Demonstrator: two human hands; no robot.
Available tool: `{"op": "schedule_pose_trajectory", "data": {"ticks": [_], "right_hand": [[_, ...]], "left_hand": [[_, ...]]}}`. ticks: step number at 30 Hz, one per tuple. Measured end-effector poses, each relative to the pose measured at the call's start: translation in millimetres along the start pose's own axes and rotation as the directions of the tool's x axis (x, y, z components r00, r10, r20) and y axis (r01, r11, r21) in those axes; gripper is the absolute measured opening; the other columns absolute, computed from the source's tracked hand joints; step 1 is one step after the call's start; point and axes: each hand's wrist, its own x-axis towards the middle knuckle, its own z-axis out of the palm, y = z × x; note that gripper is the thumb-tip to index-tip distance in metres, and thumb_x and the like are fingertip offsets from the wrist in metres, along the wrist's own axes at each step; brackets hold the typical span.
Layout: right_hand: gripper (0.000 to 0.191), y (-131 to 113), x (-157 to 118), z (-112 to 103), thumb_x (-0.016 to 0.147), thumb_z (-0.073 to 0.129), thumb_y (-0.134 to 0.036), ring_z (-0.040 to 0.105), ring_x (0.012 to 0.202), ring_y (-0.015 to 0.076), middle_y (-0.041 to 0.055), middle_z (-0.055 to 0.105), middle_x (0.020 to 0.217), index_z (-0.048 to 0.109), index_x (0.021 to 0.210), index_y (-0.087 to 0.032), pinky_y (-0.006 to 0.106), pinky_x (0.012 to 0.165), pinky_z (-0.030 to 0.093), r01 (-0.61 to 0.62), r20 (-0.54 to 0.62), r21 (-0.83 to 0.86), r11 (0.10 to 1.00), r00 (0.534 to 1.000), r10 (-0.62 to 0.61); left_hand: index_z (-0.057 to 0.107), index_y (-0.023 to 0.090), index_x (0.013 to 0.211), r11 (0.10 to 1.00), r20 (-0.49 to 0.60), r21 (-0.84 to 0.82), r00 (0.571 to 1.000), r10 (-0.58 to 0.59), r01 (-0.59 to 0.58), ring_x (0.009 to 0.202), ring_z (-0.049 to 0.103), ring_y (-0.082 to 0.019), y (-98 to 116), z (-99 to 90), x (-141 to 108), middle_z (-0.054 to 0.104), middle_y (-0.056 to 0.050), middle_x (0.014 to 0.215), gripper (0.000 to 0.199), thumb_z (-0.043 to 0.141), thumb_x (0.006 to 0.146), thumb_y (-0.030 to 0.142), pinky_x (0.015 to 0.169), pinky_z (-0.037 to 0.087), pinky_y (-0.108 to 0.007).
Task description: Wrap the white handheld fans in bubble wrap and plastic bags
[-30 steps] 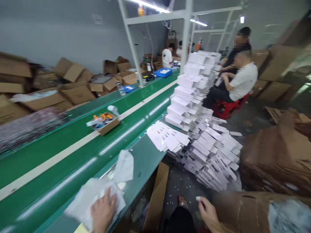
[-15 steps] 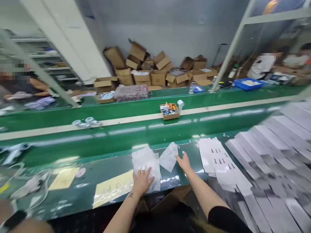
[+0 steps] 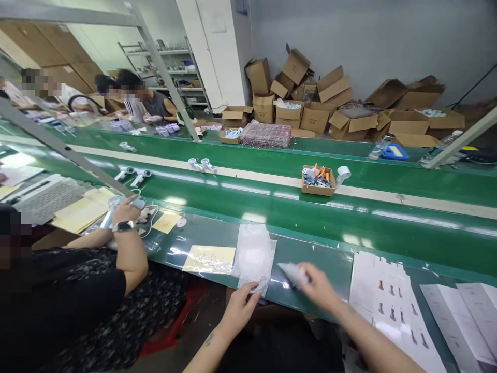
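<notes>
Your left hand (image 3: 240, 305) pinches the bag stack's (image 3: 254, 254) near edge on the bench (image 3: 310, 254); your right hand (image 3: 316, 282), right of the stack, grips one bag (image 3: 293, 272). Loosely pinched, the stack could slide off.

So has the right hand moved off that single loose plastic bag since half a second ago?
No. The right hand now grips the loose bag, lifted beside the bag stack.
</notes>
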Motion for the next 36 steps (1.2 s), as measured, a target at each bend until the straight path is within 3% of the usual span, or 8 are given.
{"op": "schedule_pose_trajectory", "data": {"ticks": [2, 5, 9, 14, 21, 27, 33, 36], "right_hand": [[0.011, -16, -30, 21, 0.072, 0.049, -0.024, 0.05, 0.078, 0.0187, 0.0054, 0.058, 0.082, 0.052, 0.078, -0.016, 0.032, 0.076, 0.036, 0.302, 0.337, -0.073, 0.95, 0.904, -0.262], [0.017, -33, -43, 38, 0.079, 0.052, -0.03, 0.047, 0.07, 0.0152, 0.0033, 0.052, 0.074, 0.043, 0.081, -0.016, 0.029, 0.068, 0.036, 0.083, 0.258, 0.139, 0.987, 0.959, -0.117], [0.053, -54, -30, 50, 0.083, 0.059, -0.041, 0.054, 0.084, 0.0132, 0.0041, 0.055, 0.101, 0.032, 0.124, -0.021, 0.026, 0.075, 0.041, -0.157, 0.356, 0.64, 0.752, 0.928, -0.109], [0.045, -63, -13, 72, 0.071, 0.071, -0.049, 0.05, 0.064, 0.0105, -0.0008, 0.056, 0.074, 0.05, 0.091, -0.015, 0.022, 0.06, 0.039, -0.336, 0.282, 0.823, 0.458, 0.941, 0.185], [0.057, -47, 17, 67, 0.055, 0.08, -0.055, 0.05, 0.069, 0.0076, -0.0055, 0.054, 0.079, 0.048, 0.087, -0.019, 0.018, 0.06, 0.044, -0.384, 0.236, 0.877, 0.289, 0.868, 0.438], [0.097, -73, 4, 85, 0.054, 0.079, -0.059, 0.031, 0.131, 0.0225, 0.0022, 0.024, 0.148, 0.026, 0.132, -0.033, 0.035, 0.088, 0.046, -0.601, 0.566, 0.705, 0.376, 0.797, 0.211], [0.049, -86, -2, 97, 0.068, 0.078, -0.036, 0.047, 0.065, 0.0041, 0.0003, 0.053, 0.083, 0.051, 0.103, -0.015, 0.018, 0.064, 0.039, -0.551, 0.633, 0.66, 0.511, 0.774, 0.018], [0.066, -88, -1, 100, 0.066, 0.076, -0.049, 0.05, 0.091, 0.0084, 0.003, 0.05, 0.112, 0.045, 0.118, -0.02, 0.019, 0.076, 0.042, -0.503, 0.553, 0.639, 0.581, 0.826, 0.108]], "left_hand": [[0.06, 0.017, 0.111, 0.999, -0.002, -0.043, 1.0, -0.024, 0.024, 0.106, 0.056, -0.019, -1, 1.6, -18, 0.062, -0.009, 0.113, 0.04, 0.042, 0.091, 0.046, 0.096, 0.042, -0.033], [0.053, 0.015, 0.123, 0.993, 0.022, -0.103, 0.998, -0.057, 0.059, 0.118, 0.048, -0.02, 5, -2.9, -34, 0.053, -0.01, 0.127, 0.045, 0.048, 0.088, 0.043, 0.104, 0.036, -0.034], [0.026, 0.018, 0.145, 0.936, 0.24, -0.341, 0.971, -0.001, 0.085, 0.137, 0.024, -0.023, 16, -7.6, -43, 0.026, -0.009, 0.149, 0.095, 0.075, 0.066, 0.039, 0.113, 0.02, -0.034], [0.065, 0.009, 0.081, 0.669, 0.188, -0.671, 0.946, -0.265, 0.321, 0.074, 0.052, -0.016, -2, 5.5, -56, 0.061, -0.004, 0.075, 0.03, 0.074, 0.063, 0.031, 0.075, 0.04, -0.029], [0.044, 0.013, 0.077, 0.355, 0.01, -0.913, 0.879, -0.476, 0.202, 0.068, 0.047, -0.009, -25, -23.6, -79, 0.051, 0.001, 0.072, 0.045, 0.067, 0.071, 0.052, 0.07, 0.04, -0.025], [0.043, 0.012, 0.077, 0.064, 0.109, -0.99, 0.973, -0.205, 0.125, 0.064, 0.052, -0.01, 10, -43.7, -93, 0.055, -0.001, 0.071, 0.035, 0.074, 0.071, 0.028, 0.064, 0.038, -0.023], [0.044, 0.012, 0.079, -0.079, 0.133, -0.99, 0.976, -0.171, 0.121, 0.062, 0.052, -0.01, 13, -36.4, -100, 0.054, -0.001, 0.07, 0.033, 0.074, 0.071, 0.023, 0.061, 0.037, -0.023], [0.045, 0.013, 0.084, -0.1, 0.069, -0.994, 0.947, -0.315, 0.04, 0.068, 0.053, -0.01, 6, -39.5, -96, 0.056, -0.001, 0.076, 0.04, 0.077, 0.068, 0.031, 0.068, 0.041, -0.025]]}}
